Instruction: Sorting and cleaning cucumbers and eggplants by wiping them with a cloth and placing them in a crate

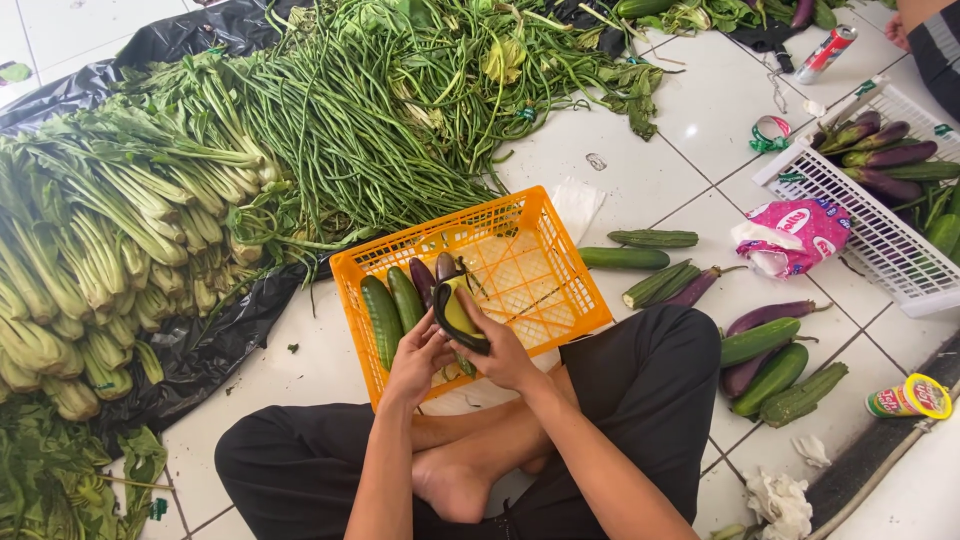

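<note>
I sit cross-legged on a white tiled floor with an orange plastic basket (pixel 560 262) in front of my knees. Both hands hold one bent dark purple eggplant (pixel 457 312) with a yellowish patch, over the basket's near edge. My right hand (pixel 503 350) wraps its lower end. My left hand (pixel 418 357) touches it from the left side. Inside the basket lie two green cucumbers (pixel 382 318) and another eggplant (pixel 422 280) side by side along the left wall.
A heap of long beans (pixel 380 120) and leafy greens (pixel 90 250) lies on black plastic to the left. Cucumbers and eggplants (pixel 770 360) lie loose at right, beside a white basket (pixel 880 235), a pink packet (pixel 795 232), tape rolls and a can. Another person's arm (pixel 930 35) shows top right.
</note>
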